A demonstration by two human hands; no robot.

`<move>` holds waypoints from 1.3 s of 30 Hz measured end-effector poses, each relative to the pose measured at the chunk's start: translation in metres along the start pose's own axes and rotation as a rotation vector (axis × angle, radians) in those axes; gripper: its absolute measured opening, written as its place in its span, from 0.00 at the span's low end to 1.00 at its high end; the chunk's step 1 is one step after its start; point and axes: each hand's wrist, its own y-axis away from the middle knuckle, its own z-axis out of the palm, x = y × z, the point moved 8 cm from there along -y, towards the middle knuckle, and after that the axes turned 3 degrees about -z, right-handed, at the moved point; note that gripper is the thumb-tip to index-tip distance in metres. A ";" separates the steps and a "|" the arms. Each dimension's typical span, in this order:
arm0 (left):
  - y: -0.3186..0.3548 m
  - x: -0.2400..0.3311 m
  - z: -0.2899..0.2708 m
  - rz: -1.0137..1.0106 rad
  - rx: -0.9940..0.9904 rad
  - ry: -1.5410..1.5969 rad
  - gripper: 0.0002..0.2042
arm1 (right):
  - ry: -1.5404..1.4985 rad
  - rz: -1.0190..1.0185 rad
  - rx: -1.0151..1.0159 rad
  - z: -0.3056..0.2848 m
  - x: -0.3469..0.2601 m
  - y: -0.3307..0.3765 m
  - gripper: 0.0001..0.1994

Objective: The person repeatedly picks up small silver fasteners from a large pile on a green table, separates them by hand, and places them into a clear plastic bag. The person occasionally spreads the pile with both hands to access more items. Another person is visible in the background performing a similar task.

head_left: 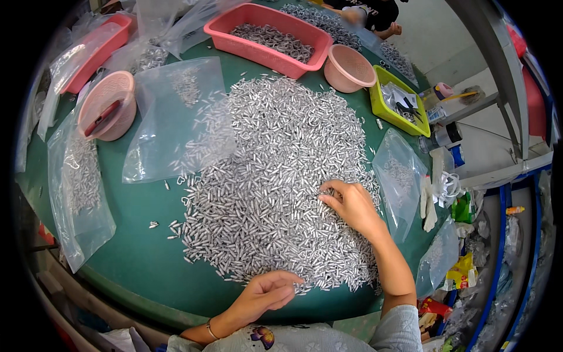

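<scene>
A broad pile of small silver metal parts covers the middle of the green table. Most are pointed and bullet-shaped, with some hook- or ring-shaped pieces mixed in. At the pile's near edge, my left hand is closed in a pinch, its fingertips by a few parts; what it grips is too small to name. My right hand reaches onto the right side of the pile. Its thumb and forefinger pinch together at the parts, and whatever lies between them cannot be made out.
Behind the pile stand a pink bin of metal rings, a pink basket and a yellow-green basket. Clear plastic bags of parts lie left and right. Another pink basket holds a red-handled tool. Another person works at the far side.
</scene>
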 end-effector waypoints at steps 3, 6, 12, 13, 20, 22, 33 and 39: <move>0.000 -0.001 -0.002 0.002 0.006 -0.001 0.12 | 0.109 0.028 0.019 0.001 -0.004 -0.003 0.09; 0.000 -0.002 -0.001 0.006 0.000 0.001 0.12 | 0.177 -0.098 0.128 0.001 -0.010 -0.002 0.07; 0.000 -0.001 -0.001 0.005 -0.001 0.005 0.11 | 0.123 -0.125 0.126 -0.002 -0.006 -0.002 0.04; 0.000 -0.001 -0.001 0.009 0.000 0.003 0.11 | 0.092 -0.068 0.085 -0.005 -0.004 -0.004 0.05; 0.001 0.001 0.000 0.013 0.002 0.005 0.11 | 0.061 -0.107 0.073 -0.009 -0.007 -0.001 0.08; 0.001 0.001 0.000 0.014 0.004 0.004 0.11 | 0.098 -0.110 0.030 -0.008 -0.008 0.000 0.08; 0.001 0.000 -0.002 0.010 0.018 0.014 0.11 | -1.005 0.060 -0.164 0.019 0.030 0.002 0.06; 0.000 -0.001 -0.002 0.002 0.013 0.013 0.11 | -2.256 0.158 -0.063 0.025 0.031 -0.011 0.06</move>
